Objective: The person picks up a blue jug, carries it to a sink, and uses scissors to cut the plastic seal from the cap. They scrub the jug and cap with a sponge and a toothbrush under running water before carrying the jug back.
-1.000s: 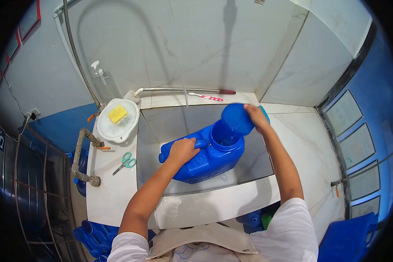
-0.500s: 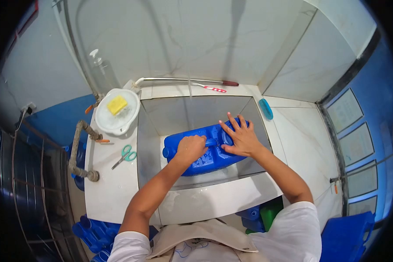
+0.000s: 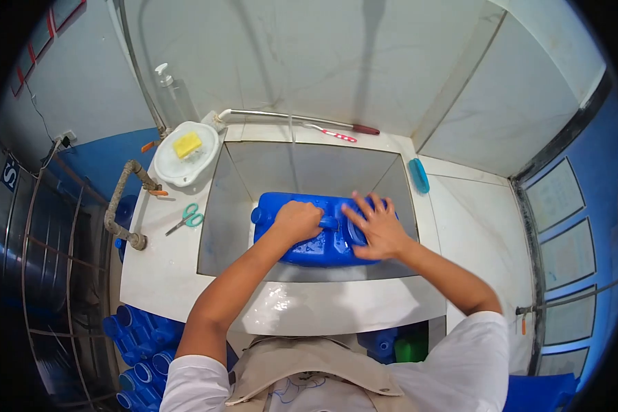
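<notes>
A wet blue plastic water jug (image 3: 305, 255) lies in the tiled basin (image 3: 216, 237), its small spout pointing left. My left hand (image 3: 297, 221) is wrapped round the jug's handle near the middle. On the jug's right end, over the large round lid (image 3: 354, 232), rests my right hand (image 3: 383, 232) with its fingers spread. Parts of the handle and lid are hidden under my hands. A thin stream of water (image 3: 293, 130) comes down behind the jug at the basin's back.
Teal-handled scissors (image 3: 191, 218) and a white bowl (image 3: 198, 175) with a yellow sponge (image 3: 187, 144) are at left. Along the back ledge lie a red-handled rod (image 3: 364, 129) and a red-and-white brush (image 3: 340, 136). A teal brush (image 3: 419, 176) sits right. More blue jugs (image 3: 144, 333) stand below left.
The jug has turned slightly and now lies more level across the basin. My right hand has shifted a little on its end, while my left keeps the handle. The camera view has shifted.
</notes>
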The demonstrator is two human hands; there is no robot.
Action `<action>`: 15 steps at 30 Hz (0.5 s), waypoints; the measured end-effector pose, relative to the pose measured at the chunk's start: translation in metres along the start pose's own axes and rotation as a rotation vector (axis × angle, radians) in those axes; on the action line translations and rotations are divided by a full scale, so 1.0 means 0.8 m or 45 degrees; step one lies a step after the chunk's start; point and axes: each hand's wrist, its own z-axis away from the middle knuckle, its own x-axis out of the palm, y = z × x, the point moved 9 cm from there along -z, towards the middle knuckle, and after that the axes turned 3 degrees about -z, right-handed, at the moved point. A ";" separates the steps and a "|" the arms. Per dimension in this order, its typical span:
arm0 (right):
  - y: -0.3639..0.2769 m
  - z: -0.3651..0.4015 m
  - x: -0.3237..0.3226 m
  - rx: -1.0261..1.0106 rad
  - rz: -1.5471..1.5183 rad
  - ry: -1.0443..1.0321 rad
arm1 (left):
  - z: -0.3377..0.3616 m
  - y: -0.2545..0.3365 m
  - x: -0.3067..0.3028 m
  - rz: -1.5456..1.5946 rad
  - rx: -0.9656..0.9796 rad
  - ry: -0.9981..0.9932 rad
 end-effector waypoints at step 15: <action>0.056 0.003 -0.144 0.447 -0.471 0.690 | 0.101 0.008 -0.129 -0.082 -0.419 0.414</action>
